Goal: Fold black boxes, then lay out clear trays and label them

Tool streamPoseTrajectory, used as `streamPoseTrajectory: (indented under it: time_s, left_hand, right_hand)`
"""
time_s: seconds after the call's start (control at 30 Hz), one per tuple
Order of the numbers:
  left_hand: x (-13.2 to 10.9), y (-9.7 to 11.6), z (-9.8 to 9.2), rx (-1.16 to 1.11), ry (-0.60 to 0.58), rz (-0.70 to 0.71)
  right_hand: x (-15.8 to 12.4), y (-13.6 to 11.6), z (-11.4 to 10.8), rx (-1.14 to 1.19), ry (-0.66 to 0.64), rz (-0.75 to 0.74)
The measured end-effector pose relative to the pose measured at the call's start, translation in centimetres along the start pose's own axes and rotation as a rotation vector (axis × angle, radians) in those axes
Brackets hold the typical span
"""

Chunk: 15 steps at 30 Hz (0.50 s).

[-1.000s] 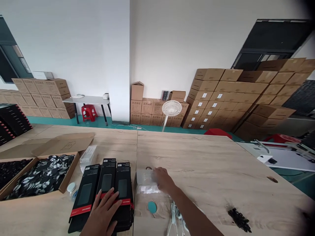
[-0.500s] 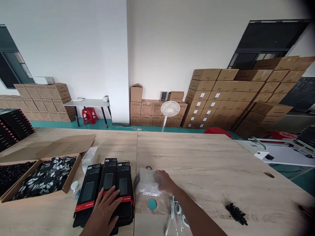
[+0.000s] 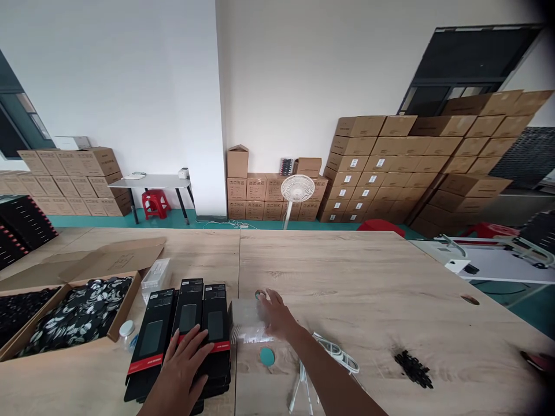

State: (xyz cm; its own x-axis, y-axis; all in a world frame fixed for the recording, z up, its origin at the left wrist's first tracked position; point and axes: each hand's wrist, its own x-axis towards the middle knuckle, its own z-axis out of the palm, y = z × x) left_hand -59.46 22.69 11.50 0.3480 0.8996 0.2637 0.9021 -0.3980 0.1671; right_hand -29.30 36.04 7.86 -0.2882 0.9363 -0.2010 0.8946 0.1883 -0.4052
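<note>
My left hand (image 3: 184,361) lies flat with fingers spread on a row of black retail boxes with red bands (image 3: 182,335) near the table's front edge. My right hand (image 3: 274,316) rests on a stack of clear plastic trays (image 3: 245,323) just right of the boxes, its fingers curled over the stack's top. A small teal disc (image 3: 267,356) lies in front of the stack. White cables (image 3: 329,352) lie beside my right forearm.
An open cardboard box of black-and-white round parts (image 3: 73,315) sits at the left, with a clear tray stack (image 3: 155,276) and a small bottle (image 3: 126,332) beside it. A pile of small black pieces (image 3: 411,367) lies at the right. Stacked cartons (image 3: 416,173) and a fan (image 3: 297,190) stand beyond the table.
My right hand has slid the clear tray stack slightly left toward the black boxes. The white cables show more beside my forearm. The left hand stays on the boxes.
</note>
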Motion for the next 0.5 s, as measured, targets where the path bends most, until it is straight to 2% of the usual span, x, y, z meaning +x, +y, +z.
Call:
streamPoseTrajectory:
  time_s: [0.2, 0.33, 0.43, 0.5]
  left_hand:
    - [-0.3, -0.2, -0.5, -0.029, 0.066, 0.005]
    - [-0.7, -0.5, -1.6, -0.078, 0.14, -0.007]
    - [-2.2, -1.3, -3.1, -0.158, 0.248, -0.101]
    - [-4.2, -2.2, -4.1, -0.252, 0.317, -0.209]
  right_hand:
    - [-0.1, -2.1, -0.6, -0.113, -0.065, 0.019]
    - [-1.0, -3.4, -1.7, -0.13, -0.078, 0.002]
    - [-2.5, -3.7, -2.4, -0.091, -0.013, 0.004]
    - [-4.1, -3.1, -2.2, -0.075, 0.046, 0.025]
